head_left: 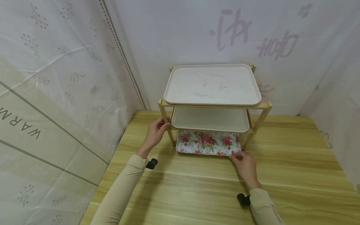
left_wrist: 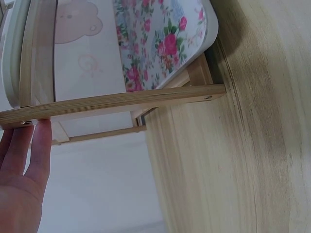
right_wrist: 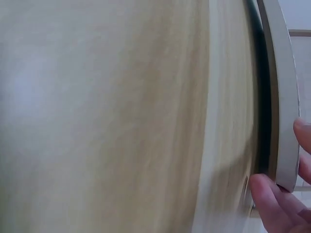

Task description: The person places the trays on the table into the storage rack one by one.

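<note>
A three-tier wooden rack (head_left: pixel 265 114) holds a white tray (head_left: pixel 212 84) on top, a plain pale tray (head_left: pixel 211 120) in the middle and a floral tray (head_left: pixel 208 142) at the bottom. My left hand (head_left: pixel 154 132) holds the rack's left front post at middle-tier height. In the left wrist view, straight fingers (left_wrist: pixel 41 150) reach the post's outer side; the thumb is hidden there. My right hand (head_left: pixel 246 165) pinches the floral tray's right front corner. The right wrist view has fingertips (right_wrist: pixel 267 194) below and above the tray's rim (right_wrist: pixel 286 102), with a dark gap between rim and tabletop.
The rack stands toward the back of a wood-grain table (head_left: pixel 182 193). A printed curtain (head_left: pixel 70 78) hangs along the left, and a pale printed sheet (head_left: pixel 182 34) hangs behind the rack. Each wrist wears a small black camera (head_left: pixel 152 163).
</note>
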{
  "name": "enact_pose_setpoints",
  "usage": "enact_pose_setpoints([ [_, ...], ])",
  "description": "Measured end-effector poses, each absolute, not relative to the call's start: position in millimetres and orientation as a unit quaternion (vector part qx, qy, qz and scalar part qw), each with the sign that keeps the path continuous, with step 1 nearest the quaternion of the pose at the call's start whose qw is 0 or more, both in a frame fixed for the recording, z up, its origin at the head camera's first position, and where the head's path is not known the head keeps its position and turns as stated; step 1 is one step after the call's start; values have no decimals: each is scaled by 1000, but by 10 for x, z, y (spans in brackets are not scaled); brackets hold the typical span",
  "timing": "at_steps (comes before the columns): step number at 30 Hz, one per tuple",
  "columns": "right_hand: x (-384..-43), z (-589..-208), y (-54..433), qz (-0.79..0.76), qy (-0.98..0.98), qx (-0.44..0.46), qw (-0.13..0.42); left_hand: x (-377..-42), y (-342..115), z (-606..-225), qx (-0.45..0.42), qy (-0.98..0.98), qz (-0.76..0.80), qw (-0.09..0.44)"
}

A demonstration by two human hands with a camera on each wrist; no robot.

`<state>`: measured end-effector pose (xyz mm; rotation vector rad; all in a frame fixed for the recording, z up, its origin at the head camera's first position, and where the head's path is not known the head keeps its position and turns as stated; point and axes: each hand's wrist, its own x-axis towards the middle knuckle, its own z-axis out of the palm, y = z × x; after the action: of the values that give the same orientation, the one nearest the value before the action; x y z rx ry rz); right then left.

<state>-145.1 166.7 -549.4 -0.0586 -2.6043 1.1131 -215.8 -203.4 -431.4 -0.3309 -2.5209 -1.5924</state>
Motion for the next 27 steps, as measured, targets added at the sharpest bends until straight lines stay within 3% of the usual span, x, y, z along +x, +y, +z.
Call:
enact_pose_setpoints([
  [14, -1701, -5457, 1561, 399, -908, -67, 111, -2155, -2022, -4290, -113, -824, -552, 62],
  [27, -1822, -5467, 1535, 404, -902, -94, 118, -1977, -1932, -4010, -120, -822, -554, 50],
])
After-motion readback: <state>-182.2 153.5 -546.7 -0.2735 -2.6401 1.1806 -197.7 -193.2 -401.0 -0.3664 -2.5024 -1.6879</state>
